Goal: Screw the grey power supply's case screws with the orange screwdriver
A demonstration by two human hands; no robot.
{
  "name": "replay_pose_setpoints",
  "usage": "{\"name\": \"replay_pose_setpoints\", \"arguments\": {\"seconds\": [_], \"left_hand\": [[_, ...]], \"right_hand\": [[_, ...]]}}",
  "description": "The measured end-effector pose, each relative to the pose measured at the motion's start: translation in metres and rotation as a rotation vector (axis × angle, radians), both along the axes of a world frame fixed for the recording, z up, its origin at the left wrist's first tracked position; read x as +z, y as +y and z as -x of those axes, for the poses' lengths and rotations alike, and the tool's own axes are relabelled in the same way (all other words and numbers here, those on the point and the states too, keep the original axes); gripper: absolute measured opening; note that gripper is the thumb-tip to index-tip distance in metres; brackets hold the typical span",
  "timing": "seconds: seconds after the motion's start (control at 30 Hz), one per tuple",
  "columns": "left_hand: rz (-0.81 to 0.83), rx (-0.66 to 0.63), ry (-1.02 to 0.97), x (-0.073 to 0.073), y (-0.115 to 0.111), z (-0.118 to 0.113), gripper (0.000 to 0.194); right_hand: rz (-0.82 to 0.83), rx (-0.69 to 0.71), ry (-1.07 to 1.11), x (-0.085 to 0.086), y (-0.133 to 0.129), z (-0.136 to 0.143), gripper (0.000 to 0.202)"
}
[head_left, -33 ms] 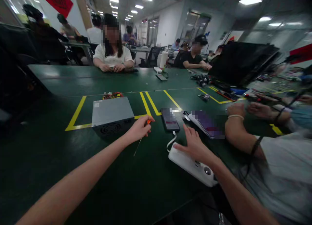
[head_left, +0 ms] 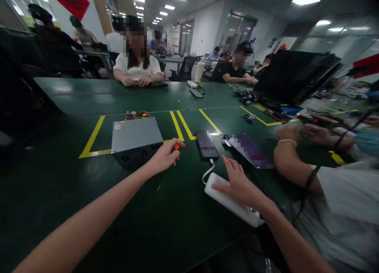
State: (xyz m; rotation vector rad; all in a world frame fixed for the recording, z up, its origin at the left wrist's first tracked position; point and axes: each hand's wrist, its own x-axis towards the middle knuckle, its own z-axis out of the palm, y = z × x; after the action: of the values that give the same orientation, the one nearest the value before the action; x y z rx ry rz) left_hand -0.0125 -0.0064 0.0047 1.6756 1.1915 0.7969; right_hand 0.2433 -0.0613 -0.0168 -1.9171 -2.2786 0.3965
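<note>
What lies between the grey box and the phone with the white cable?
In the head view: yellow tape and the left hand, holding an orange-handled tool.

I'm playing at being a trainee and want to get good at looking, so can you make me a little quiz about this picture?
1. Which hand holds the orange tool?

2. True or false: in the picture, the grey box is left of the phone with the white cable.

3. What colour is the tape on the table?
a) red
b) yellow
c) blue

Key:
1. The left hand.
2. True.
3. b) yellow.
</note>
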Motion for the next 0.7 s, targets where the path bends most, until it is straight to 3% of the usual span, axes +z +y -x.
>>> {"name": "replay_pose_setpoints", "arguments": {"seconds": [0.07,0.2,0.4,0.6,0.7], "left_hand": [[-0.008,0.051,-0.064,0.009,-0.012,0.023,0.027],[0.011,0.149,-0.157,0.024,-0.035,0.058,0.019],[-0.098,0.2,-0.11,0.04,-0.061,0.092,0.022],[-0.293,0.254,0.016,0.05,-0.078,0.127,0.024],[-0.317,0.321,0.008,0.052,-0.083,0.139,0.021]], "right_hand": [[-0.007,0.077,0.007,-0.007,-0.026,-0.003,0.089],[-0.078,0.009,-0.087,-0.017,-0.046,-0.002,0.067],[-0.189,-0.156,-0.313,-0.02,-0.035,-0.003,0.063],[-0.2,-0.205,-0.409,-0.019,-0.025,-0.024,0.055],[-0.174,-0.221,-0.42,-0.013,-0.018,-0.032,0.064]]}}
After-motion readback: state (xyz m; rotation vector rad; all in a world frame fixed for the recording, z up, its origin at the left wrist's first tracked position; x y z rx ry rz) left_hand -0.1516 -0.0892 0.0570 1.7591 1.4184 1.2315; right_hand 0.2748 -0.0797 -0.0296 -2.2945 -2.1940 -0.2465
